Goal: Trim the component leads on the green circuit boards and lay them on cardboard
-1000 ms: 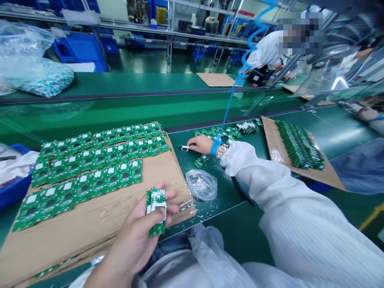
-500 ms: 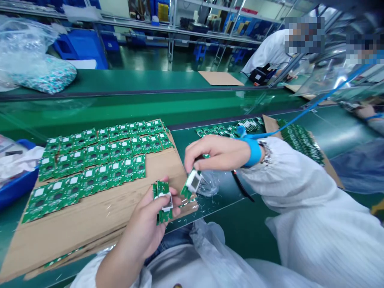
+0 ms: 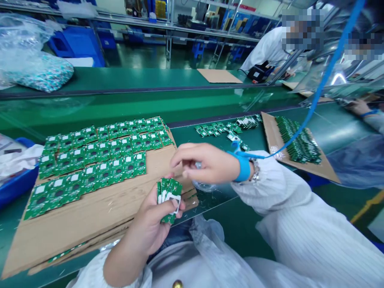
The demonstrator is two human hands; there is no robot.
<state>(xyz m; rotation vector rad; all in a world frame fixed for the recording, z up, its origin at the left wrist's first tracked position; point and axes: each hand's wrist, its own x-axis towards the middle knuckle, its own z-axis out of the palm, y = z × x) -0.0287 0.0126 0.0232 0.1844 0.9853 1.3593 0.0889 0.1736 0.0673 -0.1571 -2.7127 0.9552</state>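
My left hand point(image 3: 154, 226) grips a small fanned stack of green circuit boards point(image 3: 171, 186), its thumb pressed on the white-framed part of the top one. Just above and to the right is my right hand point(image 3: 207, 162), fingers bent and apart from the thumb, with nothing seen between them. A blue wrist strap point(image 3: 244, 168) goes around that wrist. Left of both hands, rows of overlapping circuit boards point(image 3: 103, 174) lie on a cardboard sheet point(image 3: 96, 218). Clear plastic point(image 3: 205, 187) lies partly hidden below my right hand.
Loose circuit boards point(image 3: 211, 129) lie beyond my right hand. Another cardboard sheet point(image 3: 325, 170) bears stacked boards point(image 3: 297, 140). A blue cord point(image 3: 319, 96) rises from my wrist strap. At left are a blue bin point(image 3: 18, 182) and a plastic bag point(image 3: 27, 44). Co-workers sit at far right.
The circuit board that my right hand held now appears in the stack in my left hand. My right hand has let go and moved slightly left.
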